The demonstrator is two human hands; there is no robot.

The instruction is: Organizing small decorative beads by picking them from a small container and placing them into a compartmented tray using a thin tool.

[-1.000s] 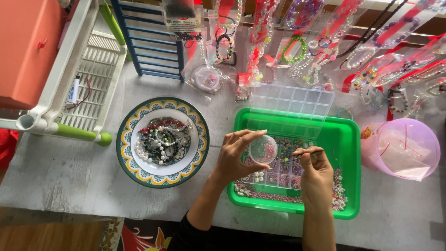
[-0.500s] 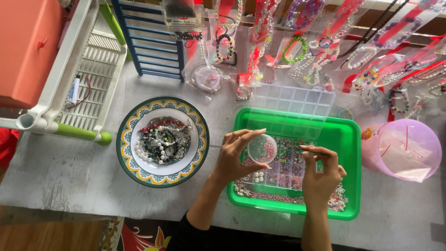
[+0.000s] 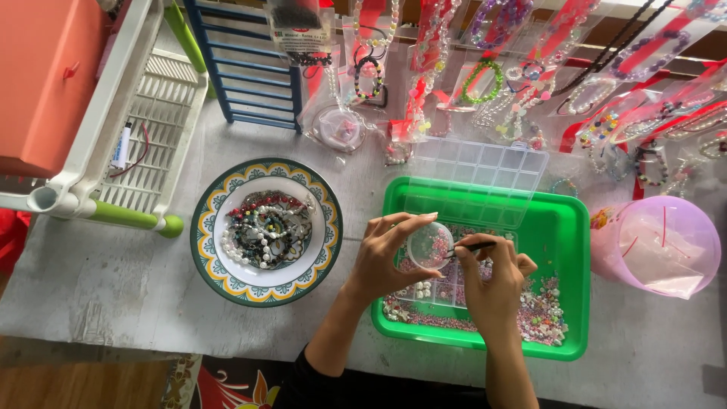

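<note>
My left hand [image 3: 382,257] holds a small round clear container of tiny beads [image 3: 429,245] between thumb and fingers, above the green tray [image 3: 568,227]. My right hand [image 3: 492,280] pinches a thin dark needle-like tool [image 3: 471,246] whose tip points into that round container. Under both hands a clear compartment box of sorted beads [image 3: 454,284] lies in the tray, its lid [image 3: 481,178] open toward the back. Loose beads [image 3: 541,314] cover the tray floor to the right.
A patterned plate [image 3: 219,273] with beaded bracelets sits left of the tray. A pink translucent tub [image 3: 659,242] stands at the right. Packaged bracelets [image 3: 530,83] hang along the back. A white slatted rack [image 3: 144,129] and a blue rack [image 3: 246,68] stand at the back left.
My right hand has moved left across the tray and brought the thin tool's tip to the round container. My left hand has stayed in place with the container.
</note>
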